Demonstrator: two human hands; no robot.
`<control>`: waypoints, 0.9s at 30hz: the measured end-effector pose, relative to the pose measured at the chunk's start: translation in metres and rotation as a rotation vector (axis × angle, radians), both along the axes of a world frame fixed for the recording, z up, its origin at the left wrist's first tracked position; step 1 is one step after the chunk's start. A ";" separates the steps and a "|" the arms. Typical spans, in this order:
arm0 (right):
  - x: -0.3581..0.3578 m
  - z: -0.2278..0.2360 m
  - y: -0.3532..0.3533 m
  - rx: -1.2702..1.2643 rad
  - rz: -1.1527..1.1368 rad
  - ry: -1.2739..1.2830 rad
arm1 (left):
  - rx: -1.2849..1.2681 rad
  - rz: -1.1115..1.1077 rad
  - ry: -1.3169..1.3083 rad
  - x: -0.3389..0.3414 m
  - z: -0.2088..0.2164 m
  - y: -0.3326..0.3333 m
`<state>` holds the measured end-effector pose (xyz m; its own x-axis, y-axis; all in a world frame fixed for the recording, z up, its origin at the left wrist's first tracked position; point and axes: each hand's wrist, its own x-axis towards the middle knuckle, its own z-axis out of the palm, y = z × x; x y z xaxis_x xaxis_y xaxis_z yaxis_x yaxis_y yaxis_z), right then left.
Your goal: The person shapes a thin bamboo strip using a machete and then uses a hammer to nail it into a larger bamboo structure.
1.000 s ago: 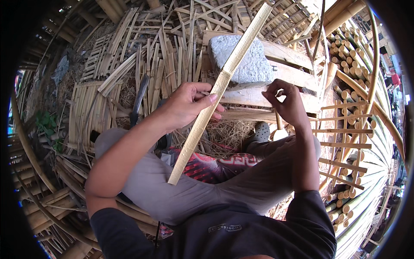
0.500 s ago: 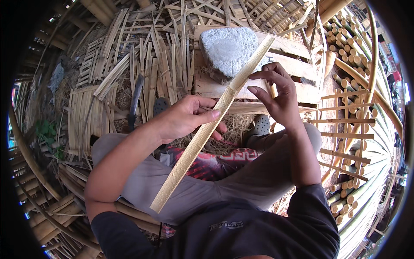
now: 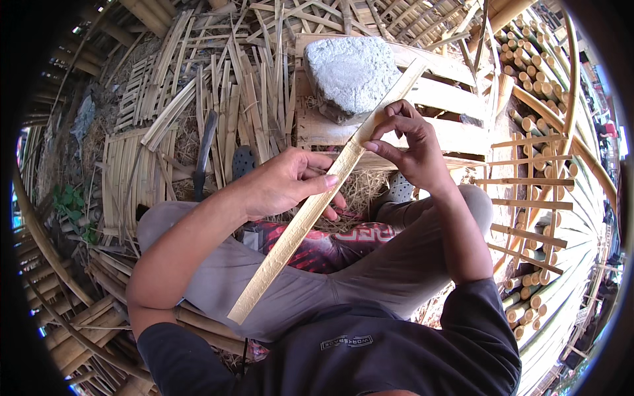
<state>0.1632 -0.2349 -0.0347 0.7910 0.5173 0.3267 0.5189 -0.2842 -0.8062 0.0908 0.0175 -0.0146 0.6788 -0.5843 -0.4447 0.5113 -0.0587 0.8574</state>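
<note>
A long pale bamboo strip [image 3: 284,249] slants across my lap, its far end up beside a grey stone block [image 3: 350,74]. My left hand [image 3: 294,181] is closed around the strip's middle, thumb on top and fingers beneath. Farther up, my right hand [image 3: 409,140] pinches the strip's edge between thumb and fingertips, close to a node. The stone rests on a low wooden slatted platform [image 3: 456,105] in front of me. A long dark-bladed knife [image 3: 207,148] lies among split bamboo to the left.
Several split bamboo slats [image 3: 247,112] lie scattered at the far left, near a woven slat panel [image 3: 132,178]. Stacked bamboo poles [image 3: 545,79] fill the right side, with a slatted bamboo frame [image 3: 528,204] before them. My grey-trousered legs [image 3: 409,264] are folded below the strip.
My right hand has moved down and left along the strip, and its thumb and fingers have closed on the edge. The left hand keeps its hold with little movement.
</note>
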 end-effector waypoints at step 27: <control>-0.002 -0.007 0.003 -0.129 -0.057 -0.018 | 0.036 -0.004 -0.024 -0.002 0.005 0.003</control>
